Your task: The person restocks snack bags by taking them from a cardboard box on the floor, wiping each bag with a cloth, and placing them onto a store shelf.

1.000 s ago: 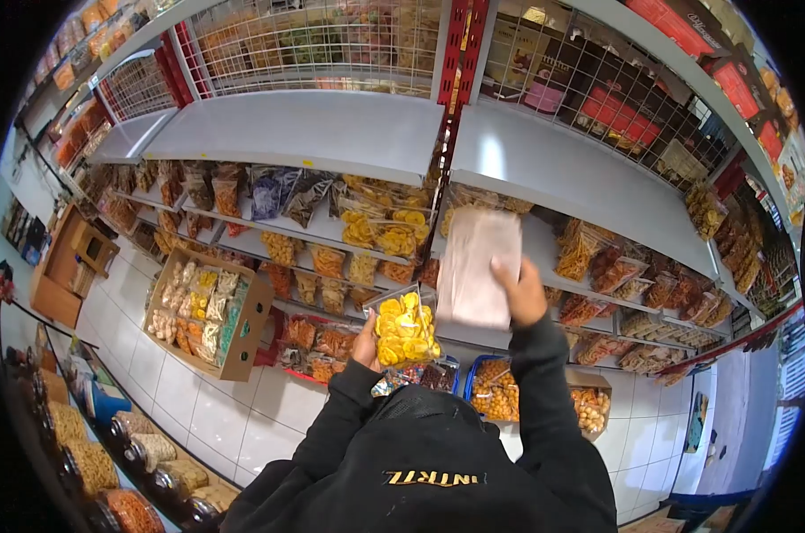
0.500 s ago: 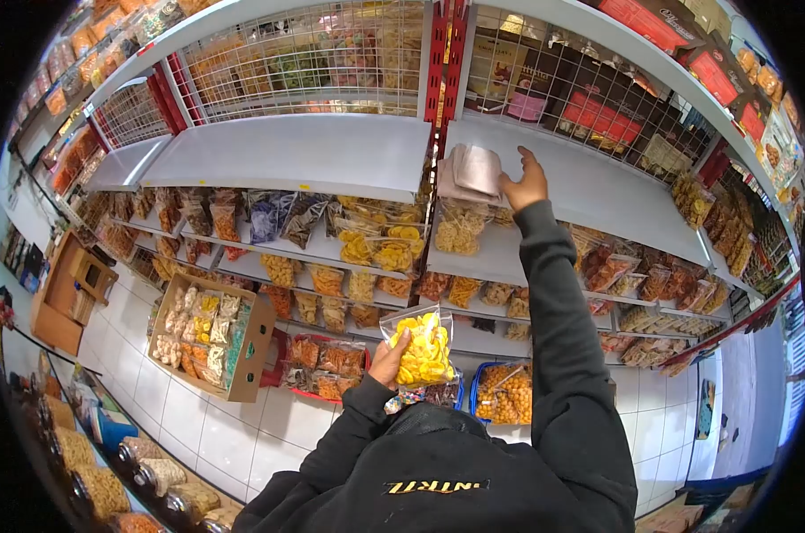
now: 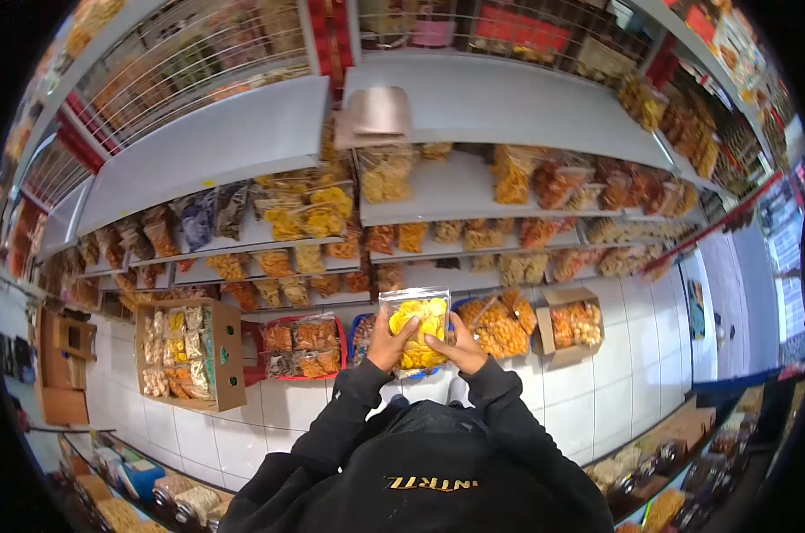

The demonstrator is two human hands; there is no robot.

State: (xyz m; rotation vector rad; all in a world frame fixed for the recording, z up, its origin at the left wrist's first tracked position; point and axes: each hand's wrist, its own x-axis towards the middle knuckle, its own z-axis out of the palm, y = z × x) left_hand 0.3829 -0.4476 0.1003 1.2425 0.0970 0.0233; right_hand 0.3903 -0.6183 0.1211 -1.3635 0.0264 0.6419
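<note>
A clear zip bag of yellow chips [image 3: 419,322] is held upright in front of the body. My left hand [image 3: 390,341] grips its left side, with the thumb over the front. On the right side, my right hand [image 3: 461,345] holds the same bag, its thumb also on the front. A folded pale pink cloth [image 3: 375,114] lies at the left front edge of the right upper shelf [image 3: 509,107], out of reach of both hands.
Shelves below hold bags of snacks [image 3: 305,213]. On the tiled floor [image 3: 598,400] stand an open carton of bags [image 3: 227,355], a red basket [image 3: 342,348], blue baskets and a small carton [image 3: 571,354]. Jars [image 3: 194,502] line the lower left.
My right hand has let go of the pink cloth, left it on the shelf and come down to the bag. The view has turned to the right.
</note>
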